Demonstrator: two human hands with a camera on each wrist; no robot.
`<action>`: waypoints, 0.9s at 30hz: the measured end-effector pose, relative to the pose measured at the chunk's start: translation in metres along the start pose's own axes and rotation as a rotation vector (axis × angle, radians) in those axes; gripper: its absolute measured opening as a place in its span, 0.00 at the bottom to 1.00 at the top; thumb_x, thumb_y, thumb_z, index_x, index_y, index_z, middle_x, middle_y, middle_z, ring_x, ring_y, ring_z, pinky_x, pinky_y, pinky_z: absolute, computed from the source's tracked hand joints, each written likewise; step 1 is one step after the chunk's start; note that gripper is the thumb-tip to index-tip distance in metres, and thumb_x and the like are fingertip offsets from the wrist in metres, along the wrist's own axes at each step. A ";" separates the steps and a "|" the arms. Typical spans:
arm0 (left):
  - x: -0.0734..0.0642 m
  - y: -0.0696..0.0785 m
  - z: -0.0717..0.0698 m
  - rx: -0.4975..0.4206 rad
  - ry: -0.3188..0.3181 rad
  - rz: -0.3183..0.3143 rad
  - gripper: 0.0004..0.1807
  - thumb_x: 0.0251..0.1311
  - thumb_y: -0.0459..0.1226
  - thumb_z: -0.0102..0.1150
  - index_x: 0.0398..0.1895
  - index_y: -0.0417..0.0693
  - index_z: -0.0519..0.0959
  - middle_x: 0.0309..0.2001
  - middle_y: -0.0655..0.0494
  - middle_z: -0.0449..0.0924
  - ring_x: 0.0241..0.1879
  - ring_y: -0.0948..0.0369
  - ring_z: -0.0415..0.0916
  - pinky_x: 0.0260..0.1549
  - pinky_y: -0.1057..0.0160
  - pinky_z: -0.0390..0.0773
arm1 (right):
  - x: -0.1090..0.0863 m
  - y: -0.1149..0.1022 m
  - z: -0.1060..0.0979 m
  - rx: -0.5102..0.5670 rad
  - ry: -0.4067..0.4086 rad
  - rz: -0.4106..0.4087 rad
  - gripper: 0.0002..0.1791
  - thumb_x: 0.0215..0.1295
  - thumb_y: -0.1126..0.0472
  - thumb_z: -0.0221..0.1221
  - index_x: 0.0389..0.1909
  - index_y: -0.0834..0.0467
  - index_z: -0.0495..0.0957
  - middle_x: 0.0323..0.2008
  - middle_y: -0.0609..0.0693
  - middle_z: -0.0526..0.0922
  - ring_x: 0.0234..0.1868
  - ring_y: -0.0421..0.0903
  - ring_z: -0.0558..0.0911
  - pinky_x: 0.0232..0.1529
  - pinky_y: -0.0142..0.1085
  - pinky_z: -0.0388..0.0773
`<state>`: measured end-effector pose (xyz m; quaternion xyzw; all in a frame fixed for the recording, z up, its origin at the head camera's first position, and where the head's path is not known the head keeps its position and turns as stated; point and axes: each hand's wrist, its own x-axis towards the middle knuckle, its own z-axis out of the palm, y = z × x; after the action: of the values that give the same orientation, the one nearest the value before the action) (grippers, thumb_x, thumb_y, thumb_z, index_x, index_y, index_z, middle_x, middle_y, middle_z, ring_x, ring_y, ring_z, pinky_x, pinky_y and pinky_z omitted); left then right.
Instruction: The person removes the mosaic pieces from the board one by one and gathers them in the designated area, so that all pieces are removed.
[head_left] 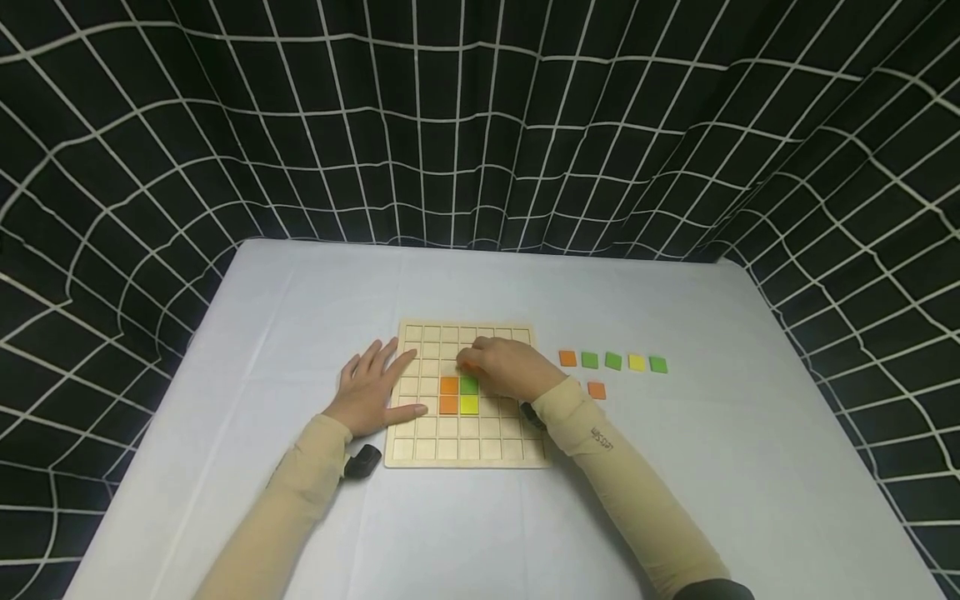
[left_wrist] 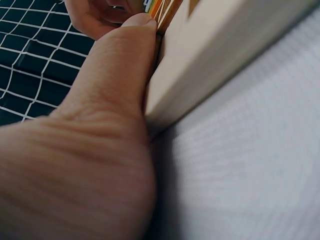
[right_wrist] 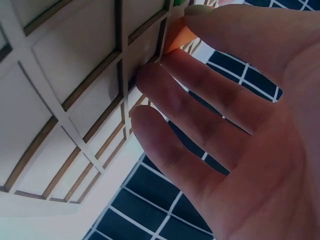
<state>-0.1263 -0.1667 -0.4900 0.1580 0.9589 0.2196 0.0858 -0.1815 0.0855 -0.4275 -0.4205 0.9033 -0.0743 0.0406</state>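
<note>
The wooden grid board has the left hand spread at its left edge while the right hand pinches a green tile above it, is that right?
Not quite: the tile pinched in the right hand is an orange tile, not green, as the right wrist view shows. The left hand is indeed spread at the left edge of the wooden grid board.

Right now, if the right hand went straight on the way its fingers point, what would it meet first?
The wooden grid board, most likely: the right hand, pinching an orange tile, has its fingertips aimed at that surface. They may already touch it; depth is unclear.
</note>
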 end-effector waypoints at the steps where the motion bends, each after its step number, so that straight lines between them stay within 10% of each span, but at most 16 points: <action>1: 0.000 0.000 0.000 0.004 -0.002 0.000 0.52 0.53 0.68 0.53 0.76 0.58 0.48 0.77 0.47 0.37 0.75 0.45 0.31 0.68 0.38 0.36 | 0.000 0.000 0.001 -0.003 0.002 -0.001 0.07 0.67 0.59 0.59 0.44 0.48 0.80 0.34 0.44 0.81 0.31 0.40 0.78 0.39 0.34 0.80; 27: -0.001 0.000 0.001 0.003 -0.006 0.003 0.52 0.54 0.68 0.54 0.76 0.58 0.47 0.77 0.47 0.36 0.75 0.45 0.30 0.68 0.38 0.35 | -0.029 0.013 -0.009 -0.013 0.055 -0.031 0.08 0.65 0.59 0.61 0.44 0.50 0.78 0.36 0.43 0.77 0.29 0.40 0.75 0.33 0.32 0.77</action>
<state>-0.1256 -0.1664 -0.4906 0.1603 0.9586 0.2179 0.0883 -0.1737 0.1170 -0.4207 -0.4324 0.8980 -0.0803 0.0119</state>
